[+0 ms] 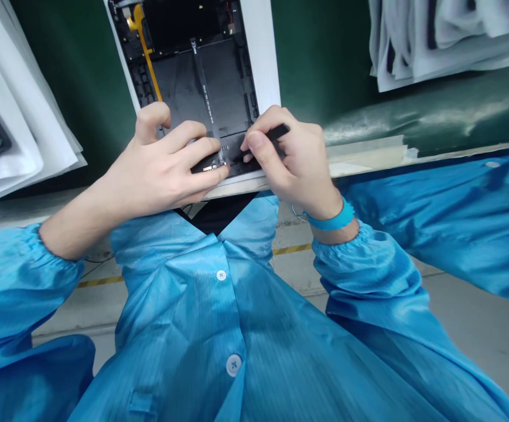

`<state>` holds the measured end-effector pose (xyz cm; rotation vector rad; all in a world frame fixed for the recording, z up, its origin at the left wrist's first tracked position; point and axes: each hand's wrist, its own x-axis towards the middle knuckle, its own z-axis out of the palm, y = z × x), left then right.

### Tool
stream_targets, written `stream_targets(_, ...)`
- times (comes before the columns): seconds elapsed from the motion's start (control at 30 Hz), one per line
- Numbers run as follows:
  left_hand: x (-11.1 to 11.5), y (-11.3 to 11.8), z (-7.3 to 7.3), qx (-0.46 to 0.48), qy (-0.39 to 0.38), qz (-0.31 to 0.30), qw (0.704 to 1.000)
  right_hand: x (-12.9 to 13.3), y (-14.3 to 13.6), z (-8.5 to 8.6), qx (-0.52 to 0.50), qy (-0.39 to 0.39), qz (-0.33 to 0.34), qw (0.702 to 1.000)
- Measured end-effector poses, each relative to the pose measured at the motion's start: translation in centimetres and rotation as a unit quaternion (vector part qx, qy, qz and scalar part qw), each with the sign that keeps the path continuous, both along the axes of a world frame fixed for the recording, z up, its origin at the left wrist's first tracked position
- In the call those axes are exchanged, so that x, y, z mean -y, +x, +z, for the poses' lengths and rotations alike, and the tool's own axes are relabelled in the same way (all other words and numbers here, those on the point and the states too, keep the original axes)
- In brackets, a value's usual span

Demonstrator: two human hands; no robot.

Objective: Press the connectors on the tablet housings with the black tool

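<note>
An opened tablet-like device [232, 82] with dark insides and a white border lies at the table's front edge. An orange flex cable [147, 61] runs down its left side, and a thin dark ribbon cable [205, 94] down its middle. My left hand [161, 164] rests on the device's lower left, fingers apart, fingertips beside a small metallic connector part [214, 167]. My right hand [296, 155] pinches a slim black stick-like tool [278, 131] over the lower right of the device. The tool's working tip is hidden by the fingers.
Stacked devices in white foam sleeves [451, 53] lie at the right, and more white sleeves [12, 105] at the left. A green mat [320, 64] covers the table. Tape strips [368, 153] line its front edge. Another person's blue sleeve [447, 217] is at the right.
</note>
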<state>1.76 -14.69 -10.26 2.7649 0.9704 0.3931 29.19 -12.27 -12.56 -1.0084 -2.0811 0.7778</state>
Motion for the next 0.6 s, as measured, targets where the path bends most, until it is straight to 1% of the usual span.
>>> stream_targets(0.2,-0.09,-0.18,-0.44,-0.022,0.009,-0.007,1.000,0.03,0.09,-0.13,-0.015,0.001,0.008,1.000)
stream_targets(0.3,-0.31,-0.11,-0.34,-0.019,0.009,-0.010,1.000,0.09,0.10,-0.10,-0.022,-0.001,0.009,1.000)
stream_targets(0.43,-0.69,0.20,-0.01,0.026,-0.041,0.001,0.999,0.13,0.21,0.03,-0.002,-0.021,0.008,1.000)
stream_targets(0.5,-0.83,0.27,-0.01,0.052,-0.063,0.011,0.997,0.15,0.24,0.07,-0.001,-0.015,0.013,1.000)
stream_targets(0.6,-0.90,0.22,-0.22,0.065,-0.066,0.017,0.996,0.18,0.26,0.09,-0.001,-0.009,0.016,1.000)
